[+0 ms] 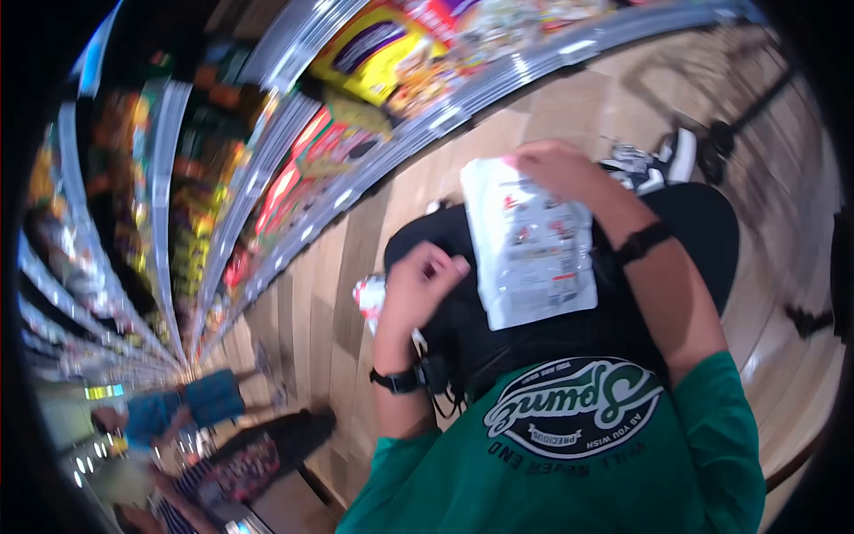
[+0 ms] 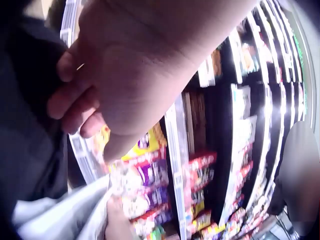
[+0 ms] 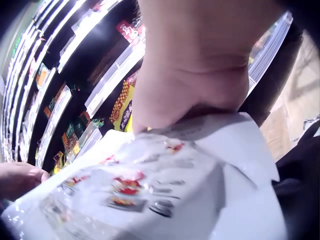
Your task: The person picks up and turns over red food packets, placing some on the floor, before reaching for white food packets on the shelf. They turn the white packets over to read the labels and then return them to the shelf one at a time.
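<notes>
A white foil pouch (image 1: 534, 249) with small red pictures and printed text lies over the person's dark lap. At its top edge the right hand (image 1: 556, 169) pinches it between thumb and fingers; the right wrist view shows the pouch (image 3: 145, 185) creased below that hand (image 3: 192, 90). To the left of the pouch, the left hand (image 1: 422, 280) hovers with loosely curled fingers and nothing in them. In the left wrist view the left hand (image 2: 130, 80) is seen close up, the pouch's pale edge (image 2: 65, 210) below it.
Shelves of bagged snacks run along the left and top, with a large yellow bag (image 1: 378, 53) nearest. A red-and-white package (image 1: 369, 298) shows behind the left wrist. A person in blue (image 1: 169, 414) is farther down the aisle. A black-and-white shoe (image 1: 680, 156) is on the wood-look floor (image 1: 342, 294).
</notes>
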`<state>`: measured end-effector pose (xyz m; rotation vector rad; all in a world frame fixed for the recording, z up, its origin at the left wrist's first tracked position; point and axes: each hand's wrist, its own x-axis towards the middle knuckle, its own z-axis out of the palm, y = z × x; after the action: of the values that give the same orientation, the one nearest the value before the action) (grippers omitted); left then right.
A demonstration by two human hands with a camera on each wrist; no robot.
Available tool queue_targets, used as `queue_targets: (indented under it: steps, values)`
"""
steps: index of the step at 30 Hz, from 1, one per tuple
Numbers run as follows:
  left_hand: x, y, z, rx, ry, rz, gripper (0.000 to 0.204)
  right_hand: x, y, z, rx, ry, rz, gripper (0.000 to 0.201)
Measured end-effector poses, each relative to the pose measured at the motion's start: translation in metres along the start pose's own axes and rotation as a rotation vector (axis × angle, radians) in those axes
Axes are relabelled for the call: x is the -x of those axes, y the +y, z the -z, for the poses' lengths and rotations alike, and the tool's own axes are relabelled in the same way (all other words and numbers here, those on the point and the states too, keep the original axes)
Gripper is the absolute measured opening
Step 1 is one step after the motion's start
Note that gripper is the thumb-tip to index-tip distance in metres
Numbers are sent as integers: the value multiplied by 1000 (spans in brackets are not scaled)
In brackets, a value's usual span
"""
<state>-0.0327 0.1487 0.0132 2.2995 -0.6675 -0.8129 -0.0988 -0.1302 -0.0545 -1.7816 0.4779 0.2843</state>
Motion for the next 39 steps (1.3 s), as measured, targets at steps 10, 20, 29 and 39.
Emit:
queue_targets:
  steps: [10, 20, 29, 39]
  values:
    - [78, -289, 67, -124, 834, 601, 56, -21, 35, -14, 70, 240, 241, 47]
    - [58, -265, -37, -341, 527, 564, 87, -23, 41, -7, -86, 309, 231, 43]
    - [62, -285, -51, -472, 888, 481, 41, -19, 39, -11, -70, 309, 304, 40]
    - [97, -265, 62, -12, 1518, 268, 37, -21, 42, -4, 45, 291, 167, 33]
